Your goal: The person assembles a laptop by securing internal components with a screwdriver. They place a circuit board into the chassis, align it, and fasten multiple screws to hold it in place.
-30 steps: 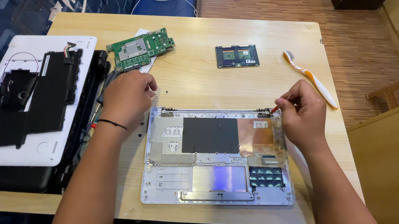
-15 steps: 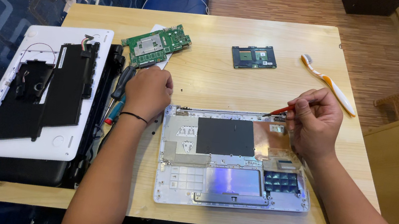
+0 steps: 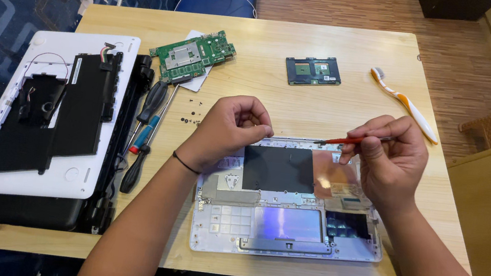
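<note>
An opened white laptop chassis (image 3: 285,223) lies at the table's near edge, with a black sheet, a copper patch and a shiny touchpad plate inside. My left hand (image 3: 231,127) rests curled on its top left corner, fingers pinched together; I cannot tell if anything small is in them. My right hand (image 3: 388,157) hovers over the top right part, pinching a thin red-handled tool (image 3: 343,141) whose tip points left along the chassis's far edge.
A green circuit board (image 3: 193,55), a small dark board (image 3: 313,70) and an orange-white toothbrush (image 3: 406,105) lie farther back. Screwdrivers (image 3: 145,129) and loose screws (image 3: 191,116) sit left of the chassis. A white laptop cover with a black battery (image 3: 45,109) lies at the far left.
The right hand has lifted off the chassis's top right corner and now holds the red tool out level to the left. The left hand stays at the top left corner.
</note>
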